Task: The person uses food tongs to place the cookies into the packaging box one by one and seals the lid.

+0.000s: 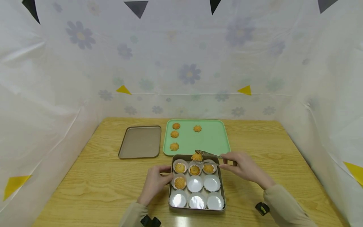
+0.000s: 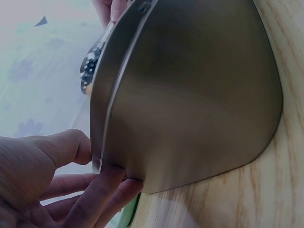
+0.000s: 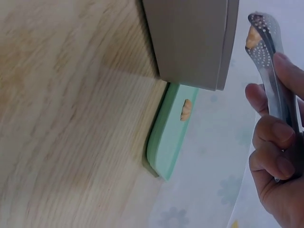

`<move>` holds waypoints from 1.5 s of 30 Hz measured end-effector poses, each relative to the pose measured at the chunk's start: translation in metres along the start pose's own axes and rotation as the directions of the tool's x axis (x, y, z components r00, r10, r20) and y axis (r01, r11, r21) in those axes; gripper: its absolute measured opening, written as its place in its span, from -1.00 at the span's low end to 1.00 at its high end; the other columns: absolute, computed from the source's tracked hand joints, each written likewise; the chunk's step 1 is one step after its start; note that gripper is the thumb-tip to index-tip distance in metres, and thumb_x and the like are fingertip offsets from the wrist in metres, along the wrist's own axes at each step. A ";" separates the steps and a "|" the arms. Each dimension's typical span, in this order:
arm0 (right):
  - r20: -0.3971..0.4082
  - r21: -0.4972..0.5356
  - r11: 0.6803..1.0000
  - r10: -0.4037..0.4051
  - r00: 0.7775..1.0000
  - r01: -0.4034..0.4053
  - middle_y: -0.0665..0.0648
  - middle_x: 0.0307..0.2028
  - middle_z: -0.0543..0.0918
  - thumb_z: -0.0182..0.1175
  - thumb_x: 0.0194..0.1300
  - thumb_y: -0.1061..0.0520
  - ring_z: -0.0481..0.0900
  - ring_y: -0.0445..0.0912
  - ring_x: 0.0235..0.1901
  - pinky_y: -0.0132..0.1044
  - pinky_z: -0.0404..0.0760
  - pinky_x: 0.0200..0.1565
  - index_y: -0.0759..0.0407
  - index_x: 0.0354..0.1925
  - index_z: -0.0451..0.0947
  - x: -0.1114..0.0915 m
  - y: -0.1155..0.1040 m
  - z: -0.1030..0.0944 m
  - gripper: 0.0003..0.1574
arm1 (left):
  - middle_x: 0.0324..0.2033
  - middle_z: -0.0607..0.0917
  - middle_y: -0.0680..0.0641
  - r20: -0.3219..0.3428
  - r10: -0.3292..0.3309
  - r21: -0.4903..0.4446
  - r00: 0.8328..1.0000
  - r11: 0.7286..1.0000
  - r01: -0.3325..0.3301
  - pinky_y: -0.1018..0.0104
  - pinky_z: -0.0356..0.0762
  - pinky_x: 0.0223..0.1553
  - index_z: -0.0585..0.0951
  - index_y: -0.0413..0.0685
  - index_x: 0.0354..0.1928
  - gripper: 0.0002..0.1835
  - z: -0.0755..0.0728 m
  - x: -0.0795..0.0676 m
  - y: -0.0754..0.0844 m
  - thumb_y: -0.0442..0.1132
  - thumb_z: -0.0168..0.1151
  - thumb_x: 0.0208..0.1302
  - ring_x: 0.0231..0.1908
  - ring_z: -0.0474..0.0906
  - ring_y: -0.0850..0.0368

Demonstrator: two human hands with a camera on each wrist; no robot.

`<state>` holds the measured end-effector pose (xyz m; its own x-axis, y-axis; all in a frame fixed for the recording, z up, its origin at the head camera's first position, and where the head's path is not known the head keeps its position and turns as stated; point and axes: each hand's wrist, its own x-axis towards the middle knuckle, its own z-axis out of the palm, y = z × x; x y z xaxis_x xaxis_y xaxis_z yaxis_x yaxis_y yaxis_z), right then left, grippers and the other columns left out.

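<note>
My right hand (image 1: pixel 245 167) holds metal tongs (image 3: pixel 268 61) with perforated tips. Between those tips a golden star-shaped cookie (image 1: pixel 197 157) is pinched, above the far edge of a deep metal tin (image 1: pixel 198 210). White paper cups (image 1: pixel 194 183) line the tin in rows. The far row's cups hold cookies, and a swirled cookie (image 1: pixel 180 183) sits in the left cup of the middle row. With thumb at the rim and fingers against the outer wall, my left hand (image 1: pixel 156 183) grips the tin's left side, as the left wrist view also shows.
Behind the tin lies a green tray (image 1: pixel 210 138) with three cookies down its left side and another star-shaped cookie (image 1: pixel 197 128) near the middle. A shallow brown tray (image 1: pixel 140 142) is left of it. White curtains (image 1: pixel 181 63) enclose the wooden table (image 1: pixel 93 176).
</note>
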<state>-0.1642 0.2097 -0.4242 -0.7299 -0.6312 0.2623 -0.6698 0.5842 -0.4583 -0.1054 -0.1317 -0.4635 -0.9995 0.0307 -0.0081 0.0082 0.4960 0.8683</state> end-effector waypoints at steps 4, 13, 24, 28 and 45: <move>0.048 0.031 0.999 -0.024 0.999 0.022 -0.25 -0.51 0.50 0.28 0.36 0.00 0.25 -0.38 -0.59 -0.51 0.34 -0.54 -0.06 -0.25 0.63 -0.005 0.002 0.000 -0.93 | -0.18 0.80 -0.29 -0.005 0.004 0.002 1.000 1.000 -0.004 0.47 0.65 -0.44 0.71 -0.35 -0.01 -0.62 0.000 0.000 0.000 -0.36 0.32 0.08 -0.41 0.72 0.17; 0.117 0.100 0.992 -0.095 0.989 0.083 -0.12 -0.40 0.68 0.30 0.34 0.02 0.36 -0.41 -0.54 -0.50 0.46 -0.48 0.05 -0.05 0.70 -0.011 0.003 0.001 -0.74 | -0.17 0.80 -0.32 0.002 0.011 -0.018 1.000 1.000 -0.011 0.46 0.66 -0.46 0.70 -0.37 -0.01 -0.61 0.000 -0.001 0.002 -0.37 0.33 0.09 -0.40 0.74 0.12; 0.199 0.055 0.993 -0.112 0.974 0.103 -0.13 -0.32 0.70 0.29 0.34 -0.05 0.31 -0.46 -0.49 -0.52 0.43 -0.43 0.13 0.04 0.69 -0.010 -0.002 -0.001 -0.60 | -0.17 0.80 -0.30 -0.002 0.005 -0.002 1.000 1.000 -0.005 0.45 0.65 -0.47 0.70 -0.36 -0.01 -0.62 0.000 -0.001 0.001 -0.35 0.32 0.09 -0.41 0.72 0.15; 0.226 0.027 0.995 -0.101 0.969 0.097 -0.21 -0.35 0.65 0.25 0.36 -0.12 0.29 -0.46 -0.50 -0.54 0.40 -0.45 0.11 0.06 0.69 -0.010 -0.005 -0.002 -0.55 | -0.16 0.80 -0.30 0.000 0.002 0.006 1.000 1.000 -0.002 0.44 0.64 -0.48 0.70 -0.36 -0.01 -0.62 0.000 -0.001 0.002 -0.35 0.32 0.09 -0.41 0.72 0.15; 0.271 -0.038 0.995 -0.082 0.959 0.095 -0.26 -0.42 0.63 0.28 0.31 -0.17 0.29 -0.48 -0.51 -0.55 0.39 -0.44 0.11 0.06 0.70 -0.006 -0.015 0.001 -0.50 | -0.16 0.80 -0.30 0.001 0.002 0.005 1.000 1.000 -0.002 0.46 0.66 -0.46 0.70 -0.36 0.00 -0.61 0.000 -0.001 0.001 -0.34 0.32 0.09 -0.40 0.74 0.14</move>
<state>-0.1495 0.2046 -0.4196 -0.6086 -0.7913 0.0592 -0.7411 0.5402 -0.3987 -0.1045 -0.1312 -0.4624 -0.9995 0.0323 -0.0073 0.0098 0.5001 0.8659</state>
